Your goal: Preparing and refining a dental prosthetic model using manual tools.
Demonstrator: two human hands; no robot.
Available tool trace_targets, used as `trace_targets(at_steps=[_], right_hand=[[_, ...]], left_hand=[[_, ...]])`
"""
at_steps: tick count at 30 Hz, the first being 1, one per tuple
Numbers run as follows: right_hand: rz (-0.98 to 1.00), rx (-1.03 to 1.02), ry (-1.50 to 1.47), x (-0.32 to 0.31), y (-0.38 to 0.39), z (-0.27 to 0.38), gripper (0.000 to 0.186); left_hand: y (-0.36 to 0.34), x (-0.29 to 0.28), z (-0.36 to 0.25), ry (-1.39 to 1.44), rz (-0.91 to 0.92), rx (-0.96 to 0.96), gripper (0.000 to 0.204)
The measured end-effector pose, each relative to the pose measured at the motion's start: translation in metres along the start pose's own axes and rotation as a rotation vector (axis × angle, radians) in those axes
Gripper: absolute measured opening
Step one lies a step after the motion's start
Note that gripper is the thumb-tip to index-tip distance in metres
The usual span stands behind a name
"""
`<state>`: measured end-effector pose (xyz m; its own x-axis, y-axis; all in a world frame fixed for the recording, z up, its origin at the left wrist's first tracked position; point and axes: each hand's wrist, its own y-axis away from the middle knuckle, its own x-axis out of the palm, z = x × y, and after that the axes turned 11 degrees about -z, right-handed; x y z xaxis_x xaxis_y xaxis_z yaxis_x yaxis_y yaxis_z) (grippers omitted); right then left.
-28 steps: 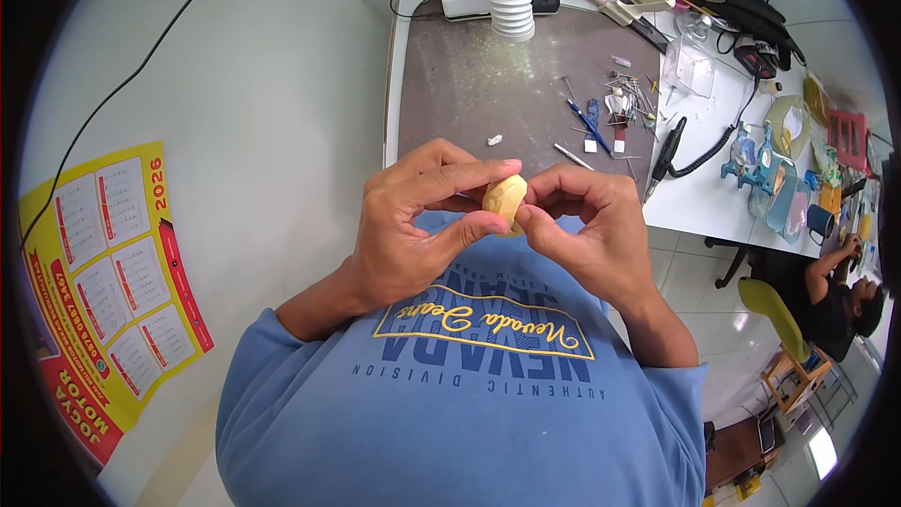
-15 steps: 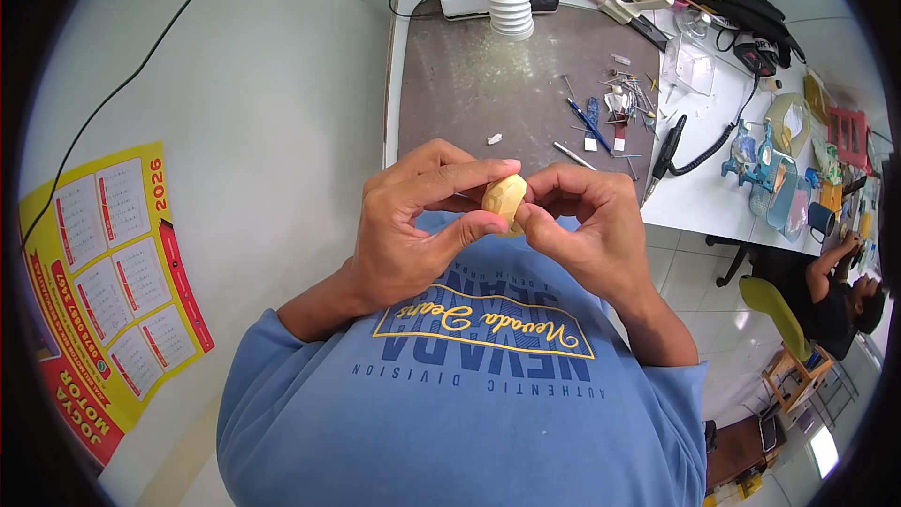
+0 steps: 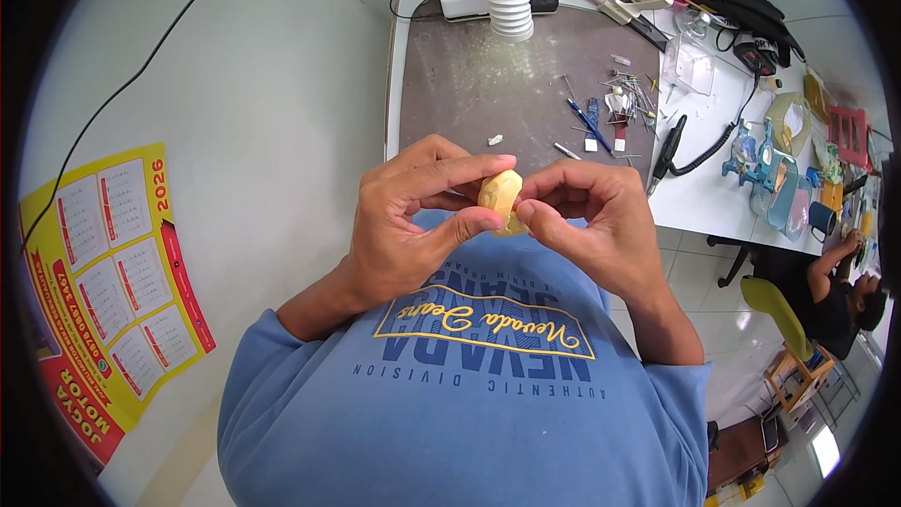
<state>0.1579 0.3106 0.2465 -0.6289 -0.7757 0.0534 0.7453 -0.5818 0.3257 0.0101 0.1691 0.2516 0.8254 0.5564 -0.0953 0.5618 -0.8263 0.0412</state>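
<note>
Left grip (image 3: 413, 211): we pinch a yellow lump (image 3: 499, 192).
Right grip (image 3: 591, 221): fingertips touch its edge; we can't tell if they pinch.
Counter (image 3: 450, 84): thin tools (image 3: 636, 94) lie scattered.

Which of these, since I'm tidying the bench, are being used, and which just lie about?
In use: yellow block, gripped by the left hand, with the right hand at its edge.
Apparently just lying about: white scrap, blue stick, black corded tool, clear box.
</note>
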Motion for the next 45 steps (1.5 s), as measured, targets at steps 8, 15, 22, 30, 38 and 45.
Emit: trace_targets(at_steps=[8,15,22,30,38,45], right_hand=[[0.004,0.048,0.043,0.002,-0.001,-0.002,0.012],[-0.014,0.001,0.022,0.004,-0.001,-0.002,0.011],[-0.051,-0.325,0.267,0.004,-0.002,0.004,0.011],[-0.026,-0.34,0.303,0.006,-0.003,0.007,0.01],[-0.105,-0.398,0.29,0.01,0.0,0.001,0.01],[-0.089,-0.458,0.297,0.005,0.0,0.001,0.016]], left_hand=[[0.0,0.0,0.001,-0.001,0.02,-0.028,0.041],[-0.001,0.0,0.002,-0.007,0.012,-0.004,0.041],[-0.003,-0.001,0.002,-0.046,0.049,0.061,0.042],[0.0,0.001,0.002,-0.061,0.022,0.092,0.043],[0.001,0.002,0.001,-0.051,-0.007,0.094,0.038],[0.003,0.0,0.005,-0.016,-0.051,0.113,0.038]])
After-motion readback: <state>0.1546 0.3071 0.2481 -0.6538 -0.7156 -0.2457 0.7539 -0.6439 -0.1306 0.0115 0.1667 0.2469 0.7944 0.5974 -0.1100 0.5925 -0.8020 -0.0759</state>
